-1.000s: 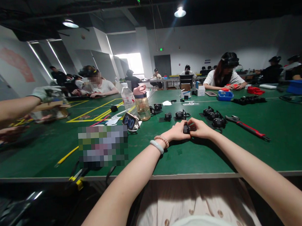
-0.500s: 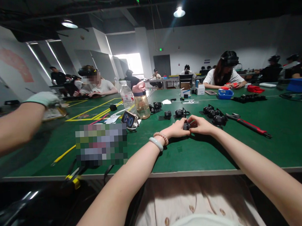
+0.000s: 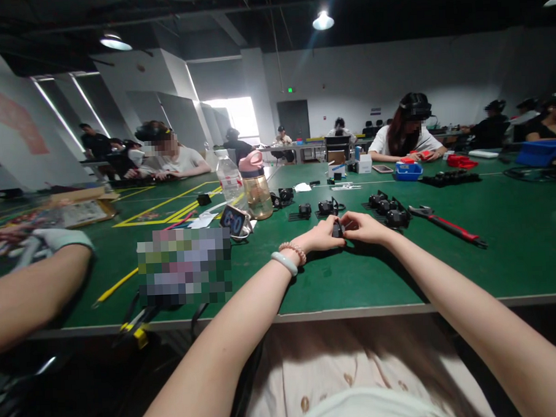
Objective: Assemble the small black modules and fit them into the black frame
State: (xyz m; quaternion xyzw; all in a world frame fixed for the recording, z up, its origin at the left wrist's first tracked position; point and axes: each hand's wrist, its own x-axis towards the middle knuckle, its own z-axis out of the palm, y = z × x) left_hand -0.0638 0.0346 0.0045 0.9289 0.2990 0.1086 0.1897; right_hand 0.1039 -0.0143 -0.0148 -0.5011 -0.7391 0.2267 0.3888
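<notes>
Dark green counter (image 3: pixel 355 288) stretches across the view; over its near half, the left hand (image 3: pixel 323 235) and the right hand (image 3: pixel 365 228) meet, both pinching a small black part (image 3: pixel 337 230) between them; several black pieces (image 3: pixel 391 211) lie just beyond; a red-handled wrench (image 3: pixel 450 227) rests to the right; a pink-lidded bottle (image 3: pixel 257 195) stands left.

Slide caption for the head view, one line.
Left hand and right hand hold a small black part over a green tabletop, a red-and-black wrench lying to their right.
</notes>
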